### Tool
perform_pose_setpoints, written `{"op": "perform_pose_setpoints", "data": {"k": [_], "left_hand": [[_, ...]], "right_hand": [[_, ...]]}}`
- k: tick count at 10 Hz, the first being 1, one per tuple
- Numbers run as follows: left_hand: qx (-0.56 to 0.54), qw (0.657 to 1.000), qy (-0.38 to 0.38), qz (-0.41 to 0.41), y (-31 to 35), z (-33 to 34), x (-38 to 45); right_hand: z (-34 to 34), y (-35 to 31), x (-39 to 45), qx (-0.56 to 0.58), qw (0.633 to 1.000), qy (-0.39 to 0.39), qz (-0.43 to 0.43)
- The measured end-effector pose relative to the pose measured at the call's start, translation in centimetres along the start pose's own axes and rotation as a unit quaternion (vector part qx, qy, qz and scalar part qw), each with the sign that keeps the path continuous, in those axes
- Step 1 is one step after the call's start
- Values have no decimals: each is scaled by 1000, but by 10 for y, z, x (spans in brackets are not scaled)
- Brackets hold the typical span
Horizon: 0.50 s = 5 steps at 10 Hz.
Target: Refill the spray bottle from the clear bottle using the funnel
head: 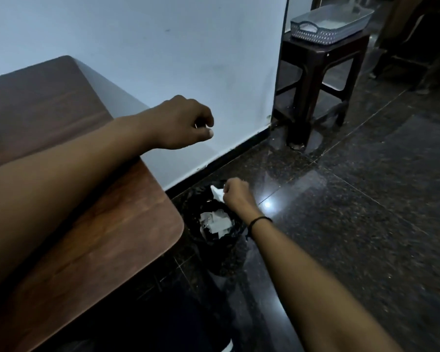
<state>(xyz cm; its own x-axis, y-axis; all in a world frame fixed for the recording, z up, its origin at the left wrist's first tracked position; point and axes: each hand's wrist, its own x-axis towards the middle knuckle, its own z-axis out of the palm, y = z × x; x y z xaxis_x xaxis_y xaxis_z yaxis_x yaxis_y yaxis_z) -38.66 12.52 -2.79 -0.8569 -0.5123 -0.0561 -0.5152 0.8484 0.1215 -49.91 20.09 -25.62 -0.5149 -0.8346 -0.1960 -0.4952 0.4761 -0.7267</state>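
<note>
1. Spray bottle, clear bottle and funnel are all lying outside this view, so I cannot tell where they are.
2. Dark speckled floor (353, 212) is taking up the right side and reflecting a bright spot of light.
3. Brown wooden worktop (107, 229) is filling the left, with the left forearm lying across it.
4. Dark stool (315, 80) is standing by the wall corner, carrying a grey basket (333, 21).
5. Black-lined bin (216, 232) is sitting on the floor just beside the worktop corner, with white scraps inside.
6. Left hand (183, 123) is hanging past the worktop edge, fingers curled in loosely, apparently gripping nothing.
7. Right hand (235, 193) is hovering over the bin, closed around a white tissue (217, 193).
</note>
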Motion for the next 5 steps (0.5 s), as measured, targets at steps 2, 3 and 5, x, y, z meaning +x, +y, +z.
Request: {"op": "perform_pose_setpoints", "data": {"k": [2,3,5], "left_hand": [[-15,1000,-23,1,-3,8,9],[-20,1000,-20,3,-6,9,11],[-13,1000,4,-4,-8,10,13]], "right_hand": [[30,30,34,-31,999,1,29],[37,46,49,4,999,-1,39],[2,31,44,105,992,70,-11]]}}
